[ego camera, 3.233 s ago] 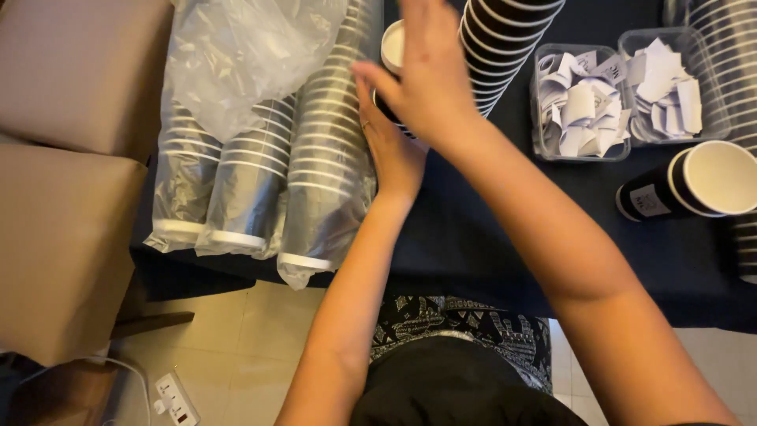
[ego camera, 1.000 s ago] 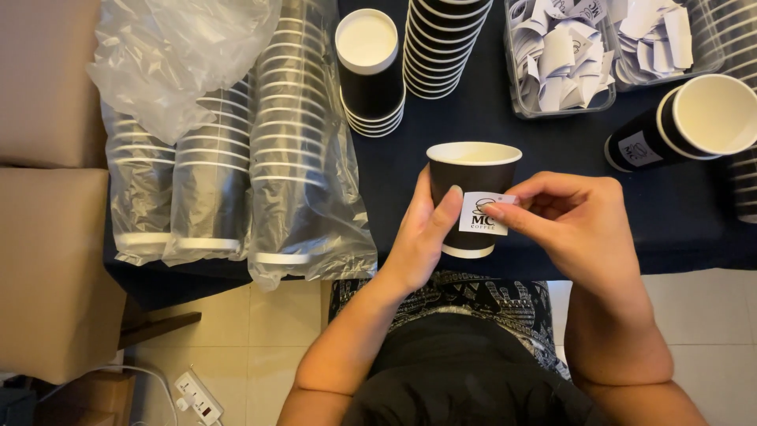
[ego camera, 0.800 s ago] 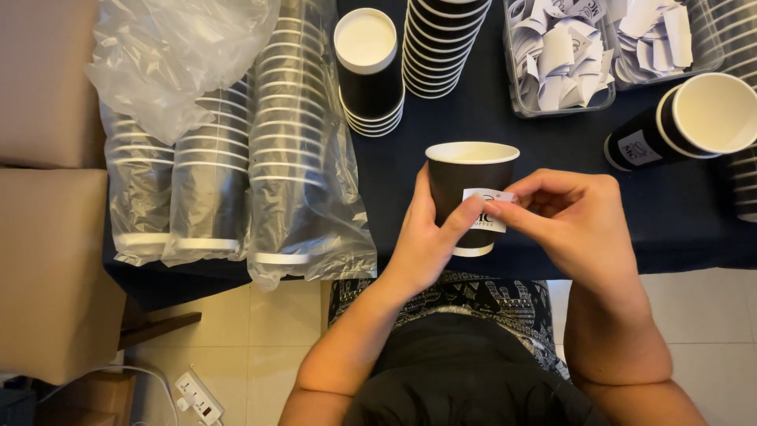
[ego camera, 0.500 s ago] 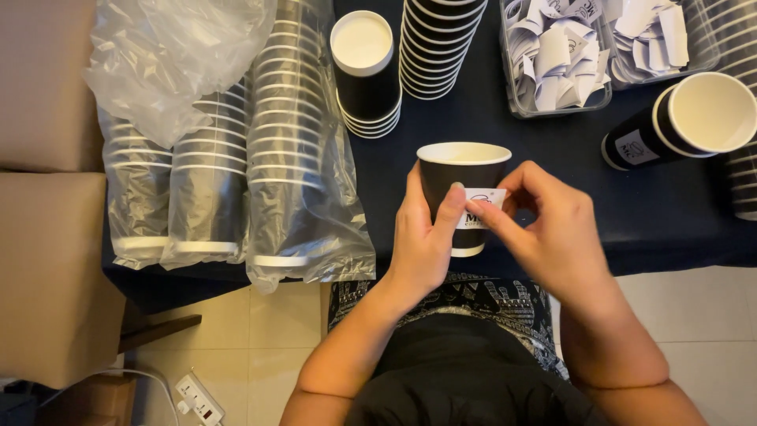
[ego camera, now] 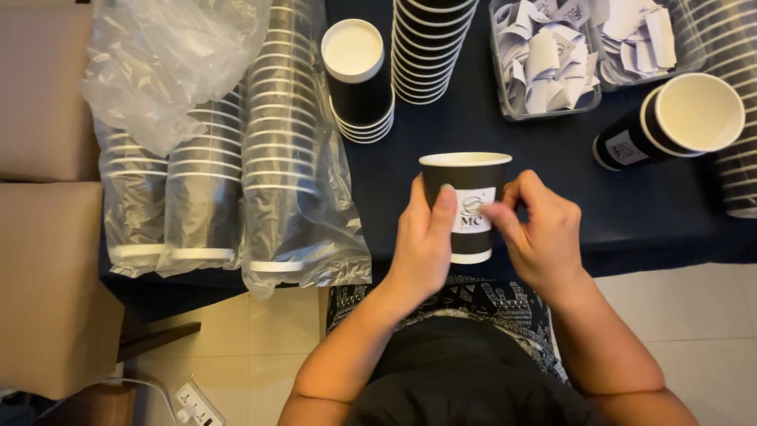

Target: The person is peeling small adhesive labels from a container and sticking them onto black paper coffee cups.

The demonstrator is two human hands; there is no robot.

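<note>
A black paper cup (ego camera: 465,207) stands upright at the dark table's (ego camera: 544,158) near edge, left hand (ego camera: 423,237) wrapped around it, right hand's (ego camera: 538,233) fingertips pressing a white sticker (ego camera: 473,211) on (smoothing it flat seems next).

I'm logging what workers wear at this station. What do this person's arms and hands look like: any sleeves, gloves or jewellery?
Both forearms are bare up to the bottom edge of the picture, no sleeves showing. The left hand and right hand wear no gloves; no rings, watch or bracelet show. Nails look short and unpainted.
</note>
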